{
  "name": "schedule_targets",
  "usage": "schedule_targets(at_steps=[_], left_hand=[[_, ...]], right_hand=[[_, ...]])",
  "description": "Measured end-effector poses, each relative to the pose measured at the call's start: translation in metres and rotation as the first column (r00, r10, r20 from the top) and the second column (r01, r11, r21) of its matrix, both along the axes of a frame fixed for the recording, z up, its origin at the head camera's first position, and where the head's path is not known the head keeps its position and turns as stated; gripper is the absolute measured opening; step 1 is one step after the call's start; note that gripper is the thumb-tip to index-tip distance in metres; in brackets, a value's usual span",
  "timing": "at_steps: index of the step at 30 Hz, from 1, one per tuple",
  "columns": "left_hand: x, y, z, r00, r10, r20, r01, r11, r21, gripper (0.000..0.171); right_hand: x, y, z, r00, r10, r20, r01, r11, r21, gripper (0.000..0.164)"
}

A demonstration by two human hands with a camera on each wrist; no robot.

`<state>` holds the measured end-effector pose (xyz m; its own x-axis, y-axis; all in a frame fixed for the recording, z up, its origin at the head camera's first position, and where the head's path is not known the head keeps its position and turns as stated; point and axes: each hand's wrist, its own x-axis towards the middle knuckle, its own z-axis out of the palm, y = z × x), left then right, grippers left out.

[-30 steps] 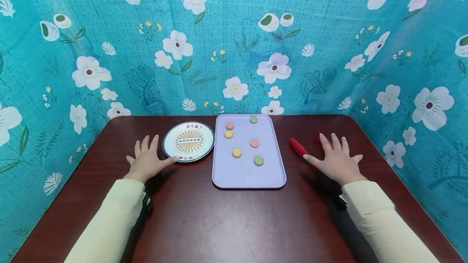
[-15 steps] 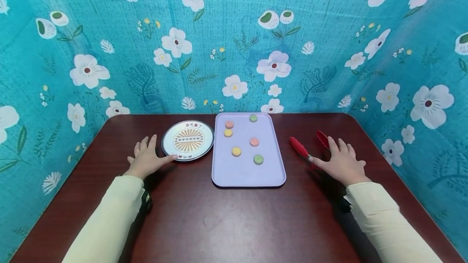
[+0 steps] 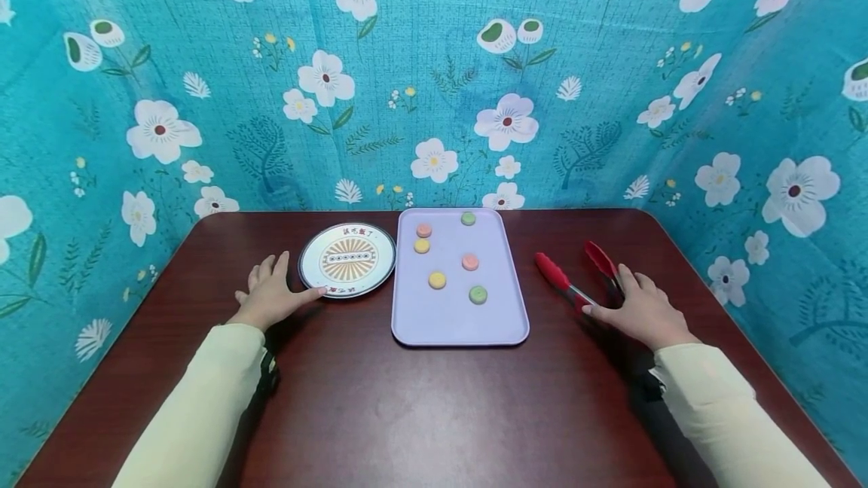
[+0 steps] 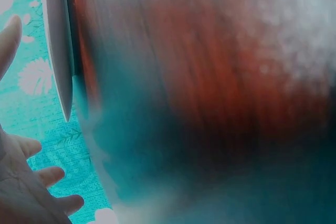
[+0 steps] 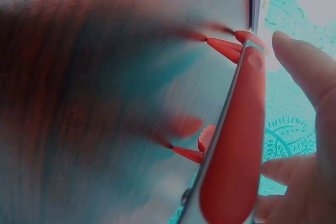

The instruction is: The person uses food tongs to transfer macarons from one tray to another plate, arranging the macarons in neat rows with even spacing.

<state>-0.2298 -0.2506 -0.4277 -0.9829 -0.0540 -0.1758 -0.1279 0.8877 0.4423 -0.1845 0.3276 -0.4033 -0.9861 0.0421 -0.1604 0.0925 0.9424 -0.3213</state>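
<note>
My left hand (image 3: 271, 296) has its fingers spread over the table beside a round white plate (image 3: 349, 258) with a sunburst pattern. Its thumb lies over or near the plate's front edge, and whether it touches is hard to tell. On the right, my right hand (image 3: 647, 313) hovers over the rear part of red-and-steel tongs (image 3: 557, 275), whose arms are spread apart. In the right wrist view the thumb stands off from the red tong handle (image 5: 239, 135), while the other fingers are partly hidden behind it.
A pale purple tray (image 3: 420, 326) lies between plate and tongs. Several small round macaron-like pieces sit on it, among them a yellow one (image 3: 437, 280) and a green one (image 3: 478, 294). Behind the brown table (image 3: 434, 413) hangs a blue floral cloth (image 3: 407, 81).
My right hand has moved to the right, nearer to me and lower along the tongs, its fingers less spread. More of the tongs shows. The left hand stays nearly still.
</note>
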Motion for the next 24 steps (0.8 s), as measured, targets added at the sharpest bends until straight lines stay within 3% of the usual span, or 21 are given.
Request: schedule_targets(at_steps=[9, 24], left_hand=[[-0.004, 0.004, 0.000, 1.000, -0.006, 0.006, 0.006, 1.000, 0.020, 0.115], [-0.010, 0.004, -0.006, 0.999, -0.022, 0.023, 0.021, 0.999, 0.032, 0.116]], right_hand=[[0.008, 0.006, -0.004, 0.999, -0.041, 0.029, 0.041, 0.999, -0.013, 0.126], [0.012, 0.003, -0.002, 0.996, -0.034, 0.078, 0.036, 0.999, -0.032, 0.119]])
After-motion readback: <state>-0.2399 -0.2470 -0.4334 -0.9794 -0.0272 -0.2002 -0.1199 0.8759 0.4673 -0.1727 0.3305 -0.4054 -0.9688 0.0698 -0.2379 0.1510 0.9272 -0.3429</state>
